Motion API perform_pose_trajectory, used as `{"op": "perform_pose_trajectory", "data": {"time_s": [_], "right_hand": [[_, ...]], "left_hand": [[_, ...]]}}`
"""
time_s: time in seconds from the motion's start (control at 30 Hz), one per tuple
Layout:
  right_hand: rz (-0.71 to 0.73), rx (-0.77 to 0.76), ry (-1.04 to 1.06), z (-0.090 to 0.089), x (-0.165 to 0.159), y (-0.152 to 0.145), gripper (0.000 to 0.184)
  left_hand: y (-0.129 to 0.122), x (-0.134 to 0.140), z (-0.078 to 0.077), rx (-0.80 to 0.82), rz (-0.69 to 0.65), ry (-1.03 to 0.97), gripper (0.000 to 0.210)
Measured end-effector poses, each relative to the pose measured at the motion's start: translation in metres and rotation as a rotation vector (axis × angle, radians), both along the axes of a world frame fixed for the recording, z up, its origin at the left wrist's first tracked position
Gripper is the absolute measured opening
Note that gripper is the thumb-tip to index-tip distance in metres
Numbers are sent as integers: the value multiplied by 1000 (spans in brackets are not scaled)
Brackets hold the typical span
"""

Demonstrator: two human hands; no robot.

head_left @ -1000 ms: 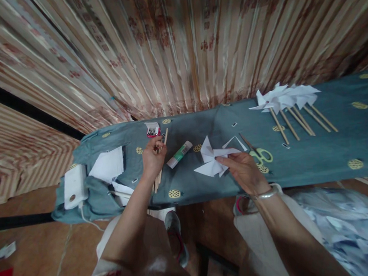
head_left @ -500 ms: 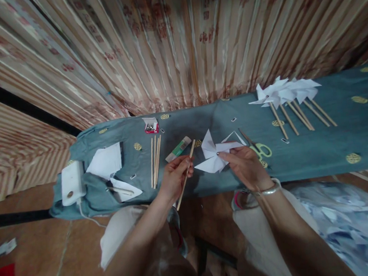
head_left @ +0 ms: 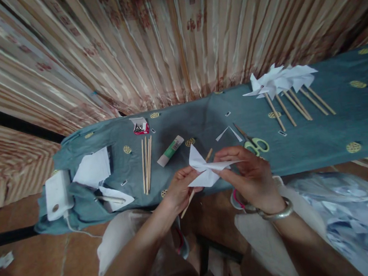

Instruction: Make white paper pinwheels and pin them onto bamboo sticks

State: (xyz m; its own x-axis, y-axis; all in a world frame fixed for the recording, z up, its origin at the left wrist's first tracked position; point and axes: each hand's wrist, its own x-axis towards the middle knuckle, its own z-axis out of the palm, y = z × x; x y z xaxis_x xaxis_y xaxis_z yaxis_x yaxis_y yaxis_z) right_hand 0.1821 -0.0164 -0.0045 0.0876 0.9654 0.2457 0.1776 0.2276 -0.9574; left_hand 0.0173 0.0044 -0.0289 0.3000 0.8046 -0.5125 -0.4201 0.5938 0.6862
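A white paper pinwheel (head_left: 204, 177) is held over the front edge of the table, its blades folded toward the middle. A thin wooden stick (head_left: 187, 205) runs slantwise behind it, and its upper end shows past the blades. My left hand (head_left: 181, 187) is closed around the stick, with the thumb by the pinwheel's left side. On the other side my right hand (head_left: 247, 173) pinches the pinwheel near its centre. Whether the stick and pinwheel are joined is hidden. Just beyond my hands lie a glue stick (head_left: 170, 151) and green-handled scissors (head_left: 252, 142).
Finished pinwheels on sticks (head_left: 283, 86) lie at the back right. Several loose sticks (head_left: 147, 165), an open red box of pins (head_left: 141, 127), white paper sheets (head_left: 92, 167) and a white corded device (head_left: 58, 194) are on the left. A bag of paper (head_left: 357, 212) sits lower right.
My hands have come together, and the pinwheel has moved left onto the front of the stick. In the view, the table's left-side items have shifted left.
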Motion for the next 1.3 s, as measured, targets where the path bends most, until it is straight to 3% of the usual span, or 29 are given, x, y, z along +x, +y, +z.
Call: {"op": "perform_pose_trajectory", "data": {"time_s": [0.37,0.8,1.3], "right_hand": [[-156,161,-222,8,2,-9,29],[-145,211,-321,11,2,-11,31],[-109,232,-345,13,0,-17,28]], "left_hand": [[-4,1,7,32,-115,-11,38],[-6,0,8,7,-76,-21,45],[-7,-2,11,46,-124,-21,52]]}}
